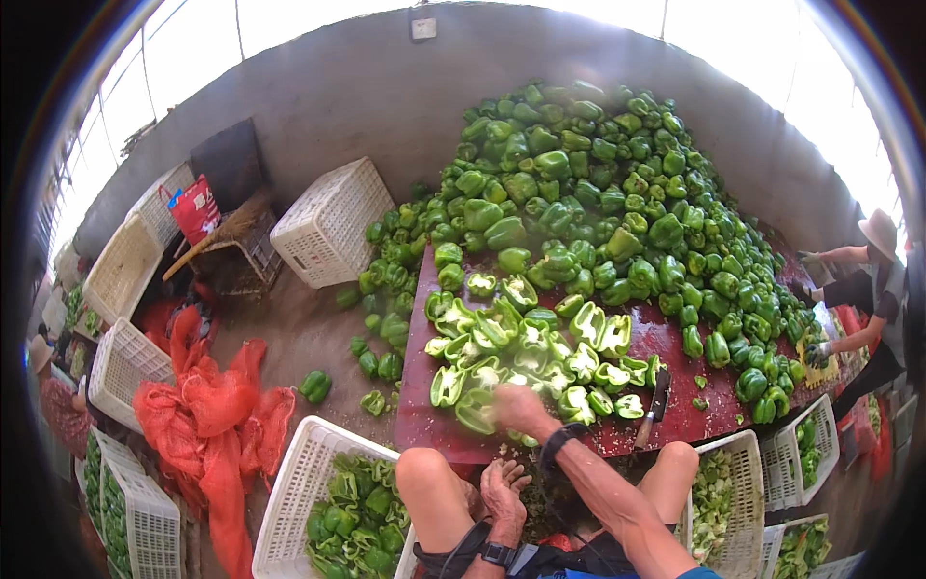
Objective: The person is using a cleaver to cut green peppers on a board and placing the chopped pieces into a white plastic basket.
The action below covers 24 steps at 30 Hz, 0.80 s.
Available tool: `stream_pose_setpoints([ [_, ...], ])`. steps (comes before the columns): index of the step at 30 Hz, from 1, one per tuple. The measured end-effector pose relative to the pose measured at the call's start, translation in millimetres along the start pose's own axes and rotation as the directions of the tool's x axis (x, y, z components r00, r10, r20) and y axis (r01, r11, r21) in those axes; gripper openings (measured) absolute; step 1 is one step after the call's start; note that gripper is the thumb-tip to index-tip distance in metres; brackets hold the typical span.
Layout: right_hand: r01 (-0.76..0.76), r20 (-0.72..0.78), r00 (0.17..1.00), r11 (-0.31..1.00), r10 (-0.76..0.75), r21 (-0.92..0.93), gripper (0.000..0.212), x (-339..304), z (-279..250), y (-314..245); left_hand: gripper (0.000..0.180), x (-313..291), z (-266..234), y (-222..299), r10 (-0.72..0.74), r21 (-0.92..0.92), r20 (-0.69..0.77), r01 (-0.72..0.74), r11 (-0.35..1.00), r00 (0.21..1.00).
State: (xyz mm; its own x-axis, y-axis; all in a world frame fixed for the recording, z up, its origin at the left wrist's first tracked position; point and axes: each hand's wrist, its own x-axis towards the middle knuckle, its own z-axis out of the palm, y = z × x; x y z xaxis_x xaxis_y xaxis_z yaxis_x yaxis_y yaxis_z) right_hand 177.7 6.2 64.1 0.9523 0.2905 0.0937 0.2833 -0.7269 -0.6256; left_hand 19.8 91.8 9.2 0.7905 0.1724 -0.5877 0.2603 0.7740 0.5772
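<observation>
My right hand [526,413] reaches over the near edge of the red table [415,410], beside a halved green bell pepper [476,412]. Its fingers are smeared by motion, so whether they grip that half cannot be made out. Lower down, between my knees, my left hand [503,497] is turned partly up with loosely bent fingers apart and nothing visible in it. Many cut pepper halves [584,362] lie with their pale insides showing. A knife [654,410] with a dark blade rests on the table to the right of them.
A tall heap of whole green peppers [598,193] covers the table's far side. White crates of pepper pieces stand at my left [289,487] and right [743,492]. Red mesh sacking [207,415] lies on the left. A person [873,289] works at the far right.
</observation>
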Motion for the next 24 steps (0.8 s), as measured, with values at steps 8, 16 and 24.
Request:
stream_pose_setpoints([
  [8,0.177,0.377,0.92,0.971,-0.106,-0.161,0.012,-77,-125,-78,0.058,-32,28,38,-0.171,-0.224,0.281,0.237,0.945,0.945],
  [16,-0.146,-0.1,0.985,0.988,0.141,-0.049,0.042,-147,-50,-37,0.048,-20,21,15,-0.161,-0.141,0.501,0.263,0.954,0.851],
  [24,-0.217,-0.202,0.957,0.976,0.206,-0.03,0.034,-151,-28,-23,0.046,-18,20,18,-0.04,0.224,0.476,-0.078,0.971,0.878],
])
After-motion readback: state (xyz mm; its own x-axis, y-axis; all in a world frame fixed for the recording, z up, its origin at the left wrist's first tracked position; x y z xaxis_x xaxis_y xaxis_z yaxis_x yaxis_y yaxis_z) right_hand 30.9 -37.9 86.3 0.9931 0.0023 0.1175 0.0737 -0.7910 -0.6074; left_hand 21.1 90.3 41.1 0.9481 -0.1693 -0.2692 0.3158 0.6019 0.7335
